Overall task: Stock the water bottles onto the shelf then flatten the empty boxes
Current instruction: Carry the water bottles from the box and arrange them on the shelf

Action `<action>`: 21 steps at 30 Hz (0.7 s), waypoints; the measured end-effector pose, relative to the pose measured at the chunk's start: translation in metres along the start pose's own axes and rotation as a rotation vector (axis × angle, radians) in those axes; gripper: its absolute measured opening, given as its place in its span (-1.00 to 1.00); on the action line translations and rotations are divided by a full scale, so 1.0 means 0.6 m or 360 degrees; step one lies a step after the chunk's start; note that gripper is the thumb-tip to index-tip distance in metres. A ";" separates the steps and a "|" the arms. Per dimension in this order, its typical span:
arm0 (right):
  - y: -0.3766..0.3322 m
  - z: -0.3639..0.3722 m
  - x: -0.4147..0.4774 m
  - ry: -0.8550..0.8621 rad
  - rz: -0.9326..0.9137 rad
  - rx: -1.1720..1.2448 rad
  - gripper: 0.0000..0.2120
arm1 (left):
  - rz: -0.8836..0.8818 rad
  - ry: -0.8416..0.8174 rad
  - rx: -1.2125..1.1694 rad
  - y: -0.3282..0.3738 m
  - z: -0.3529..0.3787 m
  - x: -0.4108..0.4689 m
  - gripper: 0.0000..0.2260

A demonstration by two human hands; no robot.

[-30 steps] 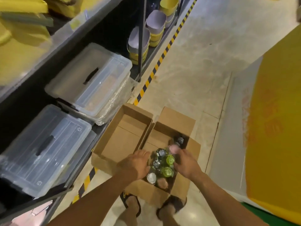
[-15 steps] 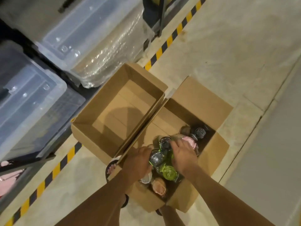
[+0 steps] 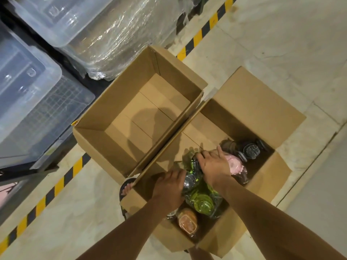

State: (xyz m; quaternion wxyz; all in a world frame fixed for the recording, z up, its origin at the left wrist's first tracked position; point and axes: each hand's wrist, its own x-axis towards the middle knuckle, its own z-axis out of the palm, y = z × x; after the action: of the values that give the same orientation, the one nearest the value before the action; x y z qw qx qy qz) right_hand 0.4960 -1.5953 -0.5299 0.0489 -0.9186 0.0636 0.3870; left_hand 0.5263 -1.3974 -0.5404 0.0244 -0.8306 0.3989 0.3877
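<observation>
Sunk lower into the brown cardboard box [image 3: 262, 117], left hand [image 3: 169, 186] and right hand [image 3: 214, 166] curl fingers round green plastic-wrapped water bottles [image 3: 203, 202], ready to lift.

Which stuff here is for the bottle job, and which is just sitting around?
For the job: left hand and right hand gripping the green bottles, pink bottle, orange bottle, bottle box, empty box.
Just sitting around: plastic bins, wrapped bundle, striped floor tape.

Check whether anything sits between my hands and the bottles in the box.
Nothing visible does. The cardboard box stands with its flaps open, and the left hand and right hand both grip the wrapped bottles inside it.
</observation>
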 end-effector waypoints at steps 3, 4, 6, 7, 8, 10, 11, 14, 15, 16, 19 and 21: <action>0.016 -0.010 -0.002 0.0051 -0.0028 0.0031 -0.22 | -0.0020 -0.0009 0.0009 0.004 -0.001 0.005 -0.16; 0.026 -0.020 -0.005 0.0076 -0.0027 0.0078 -0.20 | -0.0023 -0.0019 0.0019 0.004 -0.001 0.007 -0.13; 0.049 -0.046 -0.016 0.0190 0.0009 0.0222 -0.18 | -0.0036 -0.0026 0.0048 0.006 0.000 0.009 -0.07; 0.062 -0.061 -0.023 0.0253 0.0043 0.0300 -0.17 | -0.0040 -0.0019 0.0070 0.007 0.001 0.010 -0.04; 0.074 -0.074 -0.029 0.0296 0.0077 0.0364 -0.17 | -0.0035 -0.0016 0.0092 0.009 0.002 0.012 -0.03; 0.098 -0.096 -0.042 0.0335 0.0135 0.0460 -0.16 | -0.0007 -0.0036 0.0138 0.012 0.001 0.018 -0.02; 0.108 -0.103 -0.048 0.0352 0.0157 0.0505 -0.15 | 0.0005 -0.0043 0.0159 0.014 0.001 0.021 -0.02; 0.129 -0.109 -0.062 0.0390 0.0197 0.0580 -0.12 | -0.0022 -0.0054 0.0175 0.016 -0.002 0.040 -0.04; 0.132 -0.107 -0.065 0.0409 0.0201 0.0593 -0.12 | -0.0031 -0.0051 0.0171 0.016 -0.004 0.049 -0.07; 0.135 -0.103 -0.068 0.0431 0.0203 0.0609 -0.11 | -0.0033 -0.0044 0.0163 0.017 -0.006 0.056 -0.09; 0.139 -0.090 -0.075 0.0480 0.0237 0.0691 -0.10 | -0.0025 -0.0012 0.0089 0.017 -0.018 0.071 -0.14; 0.138 -0.085 -0.083 0.0510 0.0255 0.0753 -0.09 | -0.0012 0.0003 0.0004 0.014 -0.025 0.072 -0.20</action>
State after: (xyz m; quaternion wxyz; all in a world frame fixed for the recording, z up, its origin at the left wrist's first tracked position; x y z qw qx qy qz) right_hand 0.4846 -1.6799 -0.4623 0.2202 -0.9231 0.2312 0.2142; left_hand 0.5465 -1.4358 -0.5562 0.0267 -0.8324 0.3964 0.3863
